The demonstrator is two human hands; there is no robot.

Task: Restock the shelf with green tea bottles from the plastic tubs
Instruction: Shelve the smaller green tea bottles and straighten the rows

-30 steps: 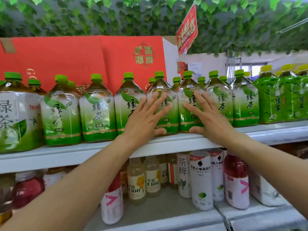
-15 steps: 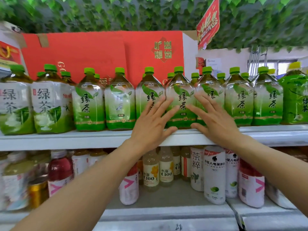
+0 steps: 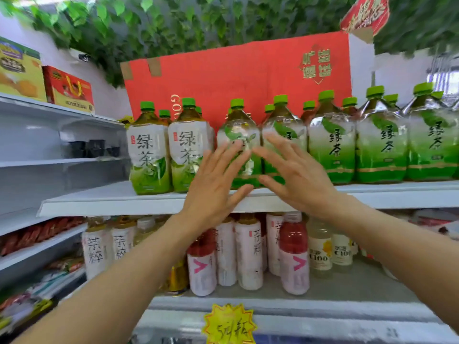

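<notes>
Two hands are raised before the shelf (image 3: 111, 202), both released, fingers straight and spread. The left hand (image 3: 216, 184) covers the label of one tea bottle (image 3: 238, 127), and the right hand (image 3: 295, 175) covers the neighbour bottle (image 3: 283, 122). Blur hides whether the fingertips touch. A row (image 3: 330, 145) of the same bottles stands either side of the hands, with a red box (image 3: 236, 78) above and behind them and small drinks (image 3: 248, 252) below the wrists.

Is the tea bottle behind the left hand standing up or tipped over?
Standing up: the bottle sits on the shelf, green cap on top.
</notes>
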